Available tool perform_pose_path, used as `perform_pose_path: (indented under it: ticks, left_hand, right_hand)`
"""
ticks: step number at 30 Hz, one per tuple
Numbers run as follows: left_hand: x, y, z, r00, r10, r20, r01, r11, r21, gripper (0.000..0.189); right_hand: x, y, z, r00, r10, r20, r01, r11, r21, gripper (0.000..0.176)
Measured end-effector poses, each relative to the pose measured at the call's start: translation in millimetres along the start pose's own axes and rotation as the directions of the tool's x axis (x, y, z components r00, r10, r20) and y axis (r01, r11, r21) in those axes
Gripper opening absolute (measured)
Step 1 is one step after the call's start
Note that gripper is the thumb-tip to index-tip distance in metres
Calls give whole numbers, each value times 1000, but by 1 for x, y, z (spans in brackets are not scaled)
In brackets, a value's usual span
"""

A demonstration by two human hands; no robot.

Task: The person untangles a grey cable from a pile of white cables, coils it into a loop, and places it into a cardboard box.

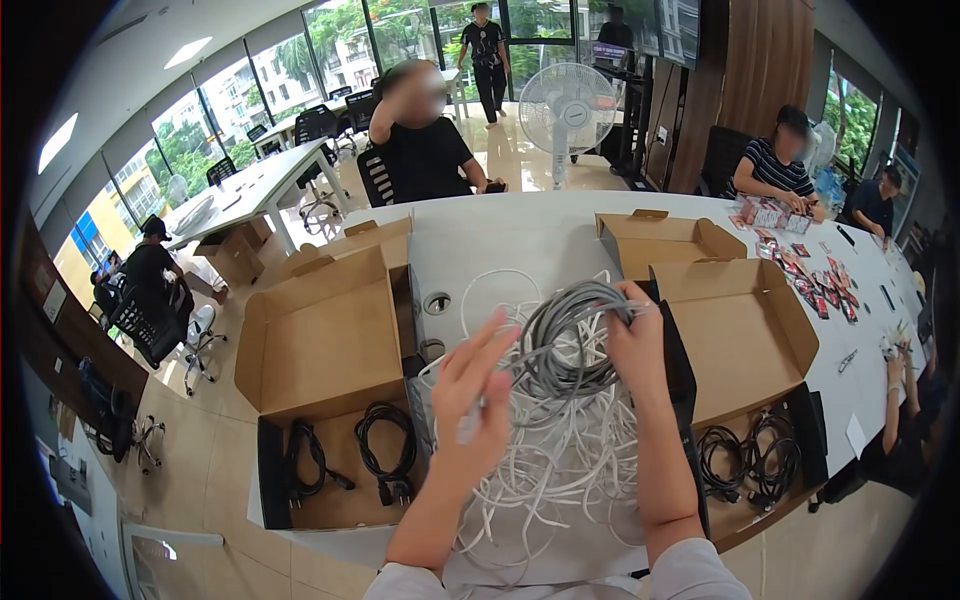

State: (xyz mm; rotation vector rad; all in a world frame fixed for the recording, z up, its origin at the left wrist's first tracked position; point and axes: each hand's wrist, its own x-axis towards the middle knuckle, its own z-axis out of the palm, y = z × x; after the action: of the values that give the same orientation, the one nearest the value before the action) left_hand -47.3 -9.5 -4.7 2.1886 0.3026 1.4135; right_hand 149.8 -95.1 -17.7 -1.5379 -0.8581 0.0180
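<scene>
My right hand (636, 338) is closed round the right side of a coiled grey cable (570, 345), which hangs above a tangled heap of white cables (560, 470). To the left of the coil is my left hand (474, 400), slightly blurred, its fingers extended toward the coil's left edge. Something small and pale shows by its palm, too blurred to make out. The white heap spreads over the table (480, 225) between open cardboard boxes.
Left of the heap, an open box (320, 340) holds black cables (385, 450); another box (735, 330) at right holds more black cables (770, 455). Across the table sits a person (425, 150) near a white fan (567, 110). Red packets (825, 290) lie at right, with other people nearby.
</scene>
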Motion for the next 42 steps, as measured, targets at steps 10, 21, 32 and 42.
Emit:
perform_pose_path:
  ticks: [10, 21, 32, 42]
  left_hand:
    - [-14, 26, -105, 808, -420, -413, 196, 853, -484, 54]
    - [-14, 18, -163, 858, -374, -352, -117, 525, -843, 33]
    - [-8, -22, -96, 596, -666, 449, 320, -315, -893, 24]
    - [-2, -51, 38, 355, -456, 816, 899, 406, -164, 21]
  right_hand:
    - [15, 2, -35, 976, 214, 37, -214, 918, 333, 9]
    - [0, -18, -22, 884, 239, 401, -430, 753, 498, 12]
    - [-16, -51, -49, 901, 341, 270, -410, 457, 789, 19]
    - [-45, -63, -25, 734, 211, 645, -679, 230, 697, 13]
